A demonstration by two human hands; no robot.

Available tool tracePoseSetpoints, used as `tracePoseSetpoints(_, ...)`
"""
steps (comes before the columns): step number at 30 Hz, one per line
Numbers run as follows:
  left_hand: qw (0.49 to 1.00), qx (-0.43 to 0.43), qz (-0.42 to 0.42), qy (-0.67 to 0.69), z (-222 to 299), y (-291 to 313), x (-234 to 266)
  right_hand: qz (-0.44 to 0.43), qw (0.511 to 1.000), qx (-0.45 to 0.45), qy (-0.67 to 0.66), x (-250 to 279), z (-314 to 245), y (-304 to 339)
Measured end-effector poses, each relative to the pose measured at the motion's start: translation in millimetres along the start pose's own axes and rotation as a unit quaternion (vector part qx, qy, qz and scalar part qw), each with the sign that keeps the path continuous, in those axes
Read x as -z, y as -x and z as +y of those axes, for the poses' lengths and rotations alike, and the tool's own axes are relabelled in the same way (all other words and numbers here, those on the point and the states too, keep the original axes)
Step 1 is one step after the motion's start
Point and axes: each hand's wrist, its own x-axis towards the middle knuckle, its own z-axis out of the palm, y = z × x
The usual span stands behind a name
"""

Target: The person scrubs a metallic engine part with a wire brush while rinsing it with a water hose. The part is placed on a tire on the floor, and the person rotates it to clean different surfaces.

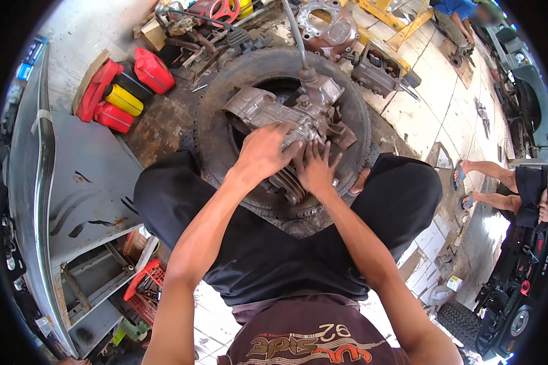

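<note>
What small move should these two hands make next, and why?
Perhaps slide the right hand rightward for a wider, steadier hold: it sits, spread out, close beside the left hand on the metal housing, which lies across the opening of the tyre.

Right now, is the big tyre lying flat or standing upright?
Lying flat: the tyre turns its round side upward, and the metal housing rests across its opening.

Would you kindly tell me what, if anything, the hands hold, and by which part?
The right hand, spread, and the left hand, curled, touch the metal housing near its middle; whether either grips it cannot be told.
</note>
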Motion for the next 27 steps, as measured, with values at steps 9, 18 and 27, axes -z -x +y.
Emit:
tracePoseSetpoints(9, 1.000, -0.012, -0.014, -0.024, -2.2, -2.2, -1.1, -0.004, 1.000, -0.001, 0.009, 10.6, 0.4, -11.1)
tracePoseSetpoints(18, 0.999, -0.017, -0.020, -0.035, -8.1, -1.5, -5.5, 0.013, 1.000, 0.000, 0.023, 9.1, 0.0, -10.1)
tracePoseSetpoints(27, 0.997, 0.012, -0.055, -0.044, -2.2, 1.5, -1.9, 0.016, 0.999, 0.022, 0.046, 5.4, -5.0, 4.8)
